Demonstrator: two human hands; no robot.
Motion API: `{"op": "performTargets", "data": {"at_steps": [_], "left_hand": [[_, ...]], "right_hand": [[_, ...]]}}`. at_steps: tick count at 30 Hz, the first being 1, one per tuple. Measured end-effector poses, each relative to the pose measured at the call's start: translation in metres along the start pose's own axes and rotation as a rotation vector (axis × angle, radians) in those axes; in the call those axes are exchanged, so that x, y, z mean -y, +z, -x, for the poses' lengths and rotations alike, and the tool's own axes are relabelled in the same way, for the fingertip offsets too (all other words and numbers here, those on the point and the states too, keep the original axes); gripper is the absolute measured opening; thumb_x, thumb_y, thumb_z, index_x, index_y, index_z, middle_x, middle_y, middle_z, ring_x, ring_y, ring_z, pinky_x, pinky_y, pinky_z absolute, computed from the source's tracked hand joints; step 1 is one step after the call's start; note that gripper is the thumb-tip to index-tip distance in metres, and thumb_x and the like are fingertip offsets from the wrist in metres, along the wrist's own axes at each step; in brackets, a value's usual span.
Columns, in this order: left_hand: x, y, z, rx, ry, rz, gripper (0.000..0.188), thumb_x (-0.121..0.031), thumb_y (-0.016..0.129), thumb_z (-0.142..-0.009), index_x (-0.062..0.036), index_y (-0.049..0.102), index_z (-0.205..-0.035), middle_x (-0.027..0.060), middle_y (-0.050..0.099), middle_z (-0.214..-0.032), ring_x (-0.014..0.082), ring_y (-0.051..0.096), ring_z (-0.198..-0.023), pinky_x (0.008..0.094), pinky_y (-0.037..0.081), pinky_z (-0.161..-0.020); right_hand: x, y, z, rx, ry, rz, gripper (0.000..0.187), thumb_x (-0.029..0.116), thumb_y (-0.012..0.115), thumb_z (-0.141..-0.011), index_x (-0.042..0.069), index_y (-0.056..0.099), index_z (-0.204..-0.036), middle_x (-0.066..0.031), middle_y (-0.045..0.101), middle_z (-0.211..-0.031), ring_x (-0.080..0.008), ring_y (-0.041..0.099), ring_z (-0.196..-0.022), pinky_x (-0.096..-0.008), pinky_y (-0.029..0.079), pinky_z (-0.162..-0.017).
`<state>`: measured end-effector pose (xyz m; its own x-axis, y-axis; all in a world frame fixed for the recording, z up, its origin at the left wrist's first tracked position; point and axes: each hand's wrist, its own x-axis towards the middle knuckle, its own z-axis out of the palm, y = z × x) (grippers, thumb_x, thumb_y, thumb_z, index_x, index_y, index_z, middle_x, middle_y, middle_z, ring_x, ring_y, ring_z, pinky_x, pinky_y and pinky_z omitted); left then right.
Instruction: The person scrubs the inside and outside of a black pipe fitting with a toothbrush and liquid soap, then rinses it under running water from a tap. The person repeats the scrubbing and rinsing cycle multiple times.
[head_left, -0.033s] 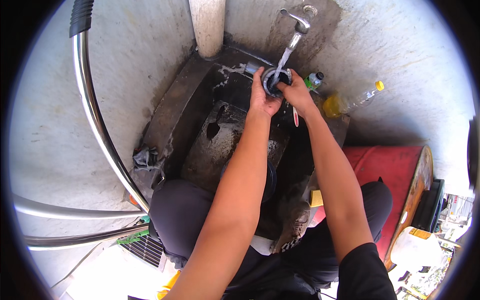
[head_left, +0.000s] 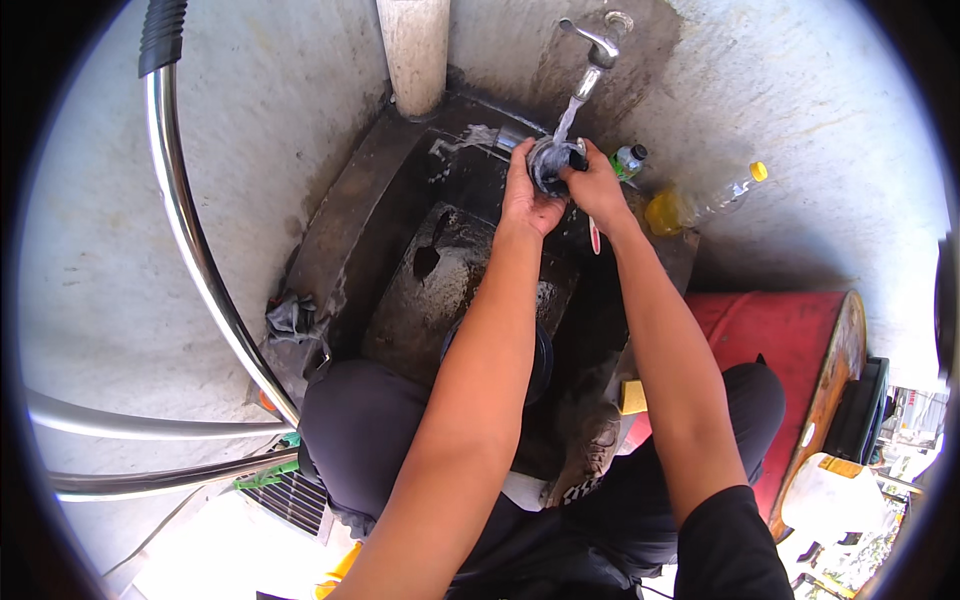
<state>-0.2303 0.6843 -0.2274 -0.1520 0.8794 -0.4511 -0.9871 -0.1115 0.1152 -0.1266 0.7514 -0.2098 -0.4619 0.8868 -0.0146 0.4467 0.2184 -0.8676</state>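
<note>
Under the running chrome tap (head_left: pixel 598 58), I hold a round metal part (head_left: pixel 541 177) with a dark opening and a metal cylinder (head_left: pixel 512 138) sticking out on its left. My left hand (head_left: pixel 526 200) is wrapped round its left and near side. My right hand (head_left: pixel 597 192) is closed at its right rim, fingers by the opening. Water (head_left: pixel 568 120) falls into the part and splashes out leftward. A slim white-and-red handle (head_left: pixel 596 238) shows below my right hand; whether the fingers grip it is hidden.
A dark basin (head_left: pixel 365 215) lies below. On the right ledge stand a small green-labelled bottle (head_left: pixel 628 160) and a tilted yellow-capped bottle (head_left: pixel 690 208). A yellow sponge (head_left: pixel 632 397), red drum (head_left: pixel 770 340), grey cloth (head_left: pixel 292 316) and curved chrome tubes (head_left: pixel 180 215) surround me.
The metal part has tilted slightly, and splashing water now covers more of its opening. The white-and-red handle has shifted a little to the right. My arms have barely moved.
</note>
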Motion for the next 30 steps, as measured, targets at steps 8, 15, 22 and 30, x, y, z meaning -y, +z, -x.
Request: {"op": "performTargets", "data": {"at_steps": [8,15,22,30], "left_hand": [[-0.017,-0.011,-0.023,-0.004,-0.100,-0.293,0.038,-0.044,0.056,-0.109,-0.0116,0.068,-0.127,0.0108,0.073,-0.123,0.0278,0.069,-0.115,0.0546,0.056,-0.099],[-0.057,-0.010,0.001,-0.041,-0.067,-0.398,0.061,-0.059,0.078,-0.087,-0.0152,0.068,-0.128,0.0090,0.072,-0.118,0.0262,0.070,-0.105,0.0482,0.057,-0.093],[-0.034,0.000,0.006,-0.086,0.138,-0.471,0.090,-0.077,0.073,-0.086,-0.0113,0.060,-0.147,0.0134,0.066,-0.137,0.0278,0.064,-0.124,0.0470,0.049,-0.108],[-0.013,-0.017,-0.019,-0.356,0.455,-0.639,0.098,-0.078,0.038,-0.106,0.0078,0.054,-0.149,0.0231,0.061,-0.148,0.0340,0.060,-0.132,0.0448,0.042,-0.115]], "right_hand": [[0.040,0.000,0.020,-0.112,-0.198,0.782,0.044,0.012,0.071,-0.092,0.004,0.064,-0.135,-0.0258,0.071,-0.115,-0.0477,0.070,-0.111,-0.0557,0.056,-0.095],[0.037,-0.009,0.019,0.156,-0.350,0.219,0.066,0.023,0.085,-0.091,0.008,0.057,-0.149,-0.0089,0.067,-0.112,-0.0288,0.068,-0.108,-0.0432,0.056,-0.091],[0.033,0.002,0.006,0.149,0.220,-0.189,0.085,0.057,0.075,-0.098,0.003,0.050,-0.158,-0.0127,0.066,-0.143,-0.0218,0.062,-0.122,-0.0359,0.046,-0.106],[0.031,0.008,-0.008,0.039,0.193,-0.240,0.087,0.055,0.065,-0.104,-0.015,0.046,-0.153,-0.0298,0.062,-0.147,-0.0328,0.061,-0.136,-0.0382,0.044,-0.115]]}}
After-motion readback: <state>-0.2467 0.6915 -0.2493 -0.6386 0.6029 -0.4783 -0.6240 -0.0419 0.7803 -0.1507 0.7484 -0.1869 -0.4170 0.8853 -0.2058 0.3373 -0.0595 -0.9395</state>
